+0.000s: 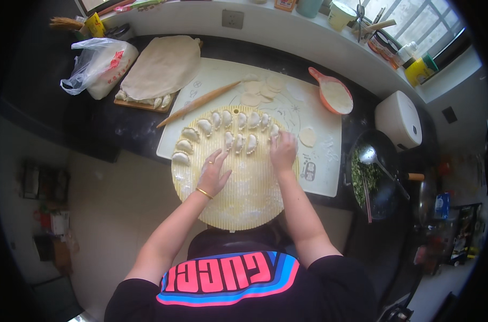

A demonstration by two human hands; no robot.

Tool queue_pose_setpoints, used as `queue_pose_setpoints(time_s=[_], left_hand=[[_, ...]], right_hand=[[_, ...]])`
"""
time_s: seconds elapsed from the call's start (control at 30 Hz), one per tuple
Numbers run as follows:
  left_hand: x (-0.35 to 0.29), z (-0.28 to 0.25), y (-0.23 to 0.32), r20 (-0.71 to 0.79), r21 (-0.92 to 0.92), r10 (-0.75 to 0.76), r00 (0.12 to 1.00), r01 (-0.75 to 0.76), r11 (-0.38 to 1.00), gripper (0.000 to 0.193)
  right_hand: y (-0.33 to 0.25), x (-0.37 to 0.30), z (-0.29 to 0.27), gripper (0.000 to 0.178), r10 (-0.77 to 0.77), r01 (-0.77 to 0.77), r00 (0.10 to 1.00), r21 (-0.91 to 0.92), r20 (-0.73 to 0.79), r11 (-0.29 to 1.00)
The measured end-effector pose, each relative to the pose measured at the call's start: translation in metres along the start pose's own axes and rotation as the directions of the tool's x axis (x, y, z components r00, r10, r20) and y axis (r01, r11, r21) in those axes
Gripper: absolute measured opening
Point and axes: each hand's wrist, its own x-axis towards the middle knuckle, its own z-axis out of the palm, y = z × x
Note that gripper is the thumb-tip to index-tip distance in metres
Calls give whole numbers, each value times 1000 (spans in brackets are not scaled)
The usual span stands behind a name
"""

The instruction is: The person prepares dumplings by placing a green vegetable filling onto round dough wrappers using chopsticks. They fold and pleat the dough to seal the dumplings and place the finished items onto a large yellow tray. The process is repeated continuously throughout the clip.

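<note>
A round, pale yellow ridged tray (238, 198) carries several folded dumplings (205, 127) in a curved row along its far side, with a short row inside it. At the tray's right side, my right hand (283, 152) has its fingers closed around a dumpling (274, 130) at the end of the outer row. My left hand (215, 173) hovers over the floured middle of the tray, fingers apart and nothing in them. A single round wrapper (307, 137) lies just right of my right hand. More wrappers (259, 91) overlap beyond the tray.
Under the tray's far part is a white mat (324, 172) with a wooden rolling pin (201, 102). A cloth (163, 67) partly covers dumplings on a board at left, beside a plastic bag (102, 64). An orange scoop of flour (335, 96) and a pan of chopped green filling (364, 180) stand right.
</note>
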Motion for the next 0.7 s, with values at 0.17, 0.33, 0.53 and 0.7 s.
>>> queue_pose_setpoints(time_s=[0.17, 0.33, 0.53, 0.7], left_hand=[[-21, -18, 2, -2, -13, -36, 999, 36, 999, 51], [-39, -37, 6, -15, -7, -19, 1000, 19, 1000, 52], [-50, -56, 4, -41, -9, 19, 999, -19, 1000, 52], [-59, -68, 4, -23, -10, -1, 1000, 1, 1000, 52]], right_hand=[[-1, 31, 6, 35, 205, -181, 972, -195, 115, 964], [2, 57, 16, 30, 359, -262, 895, -338, 264, 904], [5, 76, 23, 26, 456, -365, 837, -312, 302, 877], [39, 84, 15, 36, 408, -429, 881, 43, 242, 902]])
